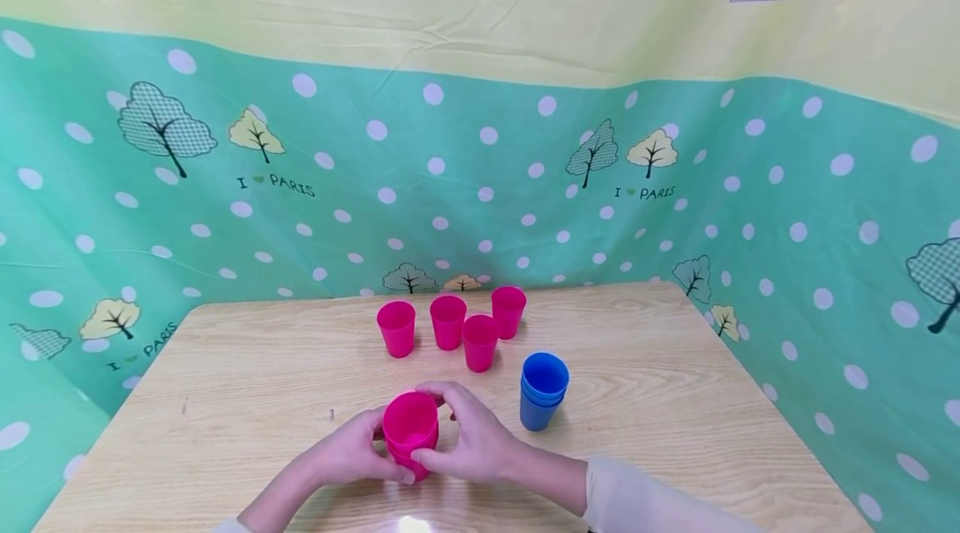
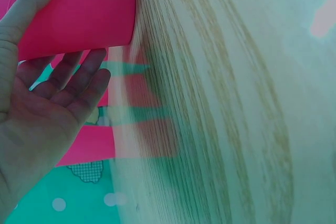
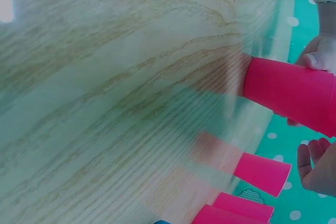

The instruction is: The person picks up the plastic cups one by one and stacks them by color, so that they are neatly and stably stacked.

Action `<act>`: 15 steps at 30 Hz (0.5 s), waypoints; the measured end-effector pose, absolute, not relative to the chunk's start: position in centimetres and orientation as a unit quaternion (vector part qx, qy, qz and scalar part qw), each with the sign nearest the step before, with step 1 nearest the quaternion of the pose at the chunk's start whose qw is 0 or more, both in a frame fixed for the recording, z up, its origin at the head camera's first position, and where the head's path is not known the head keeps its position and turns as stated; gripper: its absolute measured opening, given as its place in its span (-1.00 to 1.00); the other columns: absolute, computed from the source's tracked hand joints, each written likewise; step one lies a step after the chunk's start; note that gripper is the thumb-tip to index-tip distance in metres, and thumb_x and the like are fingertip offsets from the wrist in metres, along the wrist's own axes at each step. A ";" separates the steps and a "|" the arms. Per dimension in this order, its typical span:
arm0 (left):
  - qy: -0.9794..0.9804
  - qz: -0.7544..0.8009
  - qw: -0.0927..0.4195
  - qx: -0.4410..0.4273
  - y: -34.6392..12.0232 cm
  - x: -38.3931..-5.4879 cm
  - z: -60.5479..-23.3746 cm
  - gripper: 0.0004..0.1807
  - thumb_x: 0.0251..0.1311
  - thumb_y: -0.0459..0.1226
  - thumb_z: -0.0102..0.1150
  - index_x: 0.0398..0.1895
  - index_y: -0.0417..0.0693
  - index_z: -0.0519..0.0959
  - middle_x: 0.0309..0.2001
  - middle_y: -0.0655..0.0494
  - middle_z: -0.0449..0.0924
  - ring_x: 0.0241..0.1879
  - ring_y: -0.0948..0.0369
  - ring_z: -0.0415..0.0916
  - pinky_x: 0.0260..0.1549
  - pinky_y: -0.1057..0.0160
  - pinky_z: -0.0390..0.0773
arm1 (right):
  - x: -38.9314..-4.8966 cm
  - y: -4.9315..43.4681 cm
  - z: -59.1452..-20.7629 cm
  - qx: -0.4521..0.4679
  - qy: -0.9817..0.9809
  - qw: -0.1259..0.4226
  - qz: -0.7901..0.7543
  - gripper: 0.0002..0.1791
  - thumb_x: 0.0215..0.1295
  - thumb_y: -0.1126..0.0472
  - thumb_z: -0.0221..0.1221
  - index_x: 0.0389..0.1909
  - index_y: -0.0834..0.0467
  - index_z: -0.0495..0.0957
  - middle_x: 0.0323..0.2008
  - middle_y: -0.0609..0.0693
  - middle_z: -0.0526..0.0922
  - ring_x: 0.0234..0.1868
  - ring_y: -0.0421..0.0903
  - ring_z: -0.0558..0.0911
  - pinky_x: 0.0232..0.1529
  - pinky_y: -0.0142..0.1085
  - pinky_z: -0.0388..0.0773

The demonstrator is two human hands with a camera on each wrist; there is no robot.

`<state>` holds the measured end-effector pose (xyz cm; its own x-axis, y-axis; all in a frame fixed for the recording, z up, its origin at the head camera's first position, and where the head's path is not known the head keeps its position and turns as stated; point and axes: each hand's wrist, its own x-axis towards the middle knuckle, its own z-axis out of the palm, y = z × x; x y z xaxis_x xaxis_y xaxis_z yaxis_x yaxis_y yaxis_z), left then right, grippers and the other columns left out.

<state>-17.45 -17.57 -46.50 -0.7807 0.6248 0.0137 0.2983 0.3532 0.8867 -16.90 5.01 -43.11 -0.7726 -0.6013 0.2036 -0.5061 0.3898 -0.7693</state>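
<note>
Pink cup stack [image 1: 412, 435] sits at the near side of the table [image 1: 247, 400], between both hands; mouth up, long axis about vertical. More than one rim line shows, so cups are nested; exact count cannot be told. Base is at the tabletop; whether it bears fully on it is unclear.

Left hand [image 1: 358, 451] holds the stack from the left, thumb in front, fingers round the back. Right hand [image 1: 474, 438] grips from the right: thumb on the near side, forefinger at the far rim, remaining fingers loosely bent. Both are about equally near.

Beyond the stack, four upright pink cups: leftmost cup [image 1: 397, 330], middle cup [image 1: 448, 323], front cup [image 1: 480, 343], rightmost cup [image 1: 508, 312]. Front cup is ahead and slightly right; right hand partly occupies that line. Blue cup stack [image 1: 542, 401], upright and nested, stands right of the right hand, apart from it. Patterned cloth [image 1: 465, 166] hangs behind the table.
</note>
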 end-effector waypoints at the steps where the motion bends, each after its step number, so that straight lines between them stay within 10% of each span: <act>1: 0.805 0.492 0.165 0.289 -17.6 -17.4 -46.5 -0.39 -0.08 -0.11 0.42 0.12 0.17 0.45 -0.03 0.23 0.60 -0.02 0.37 0.49 0.02 0.37 0.44 | -16.9 5.0 -43.2 -0.332 0.832 0.055 -0.441 -0.26 0.06 -0.05 0.32 0.24 -0.04 0.23 0.08 -0.22 0.45 0.05 -0.33 0.42 -0.08 -0.43 0.45; 15: 0.799 0.496 0.167 0.295 -17.6 -17.4 -46.3 -0.34 -0.08 -0.11 0.43 0.17 0.18 0.42 0.03 0.22 0.58 0.02 0.37 0.48 0.04 0.37 0.44 | -16.8 5.0 -43.5 -0.321 0.831 0.080 -0.447 -0.25 0.06 -0.07 0.30 0.25 -0.03 0.21 0.06 -0.25 0.44 0.03 -0.35 0.41 -0.07 -0.33 0.48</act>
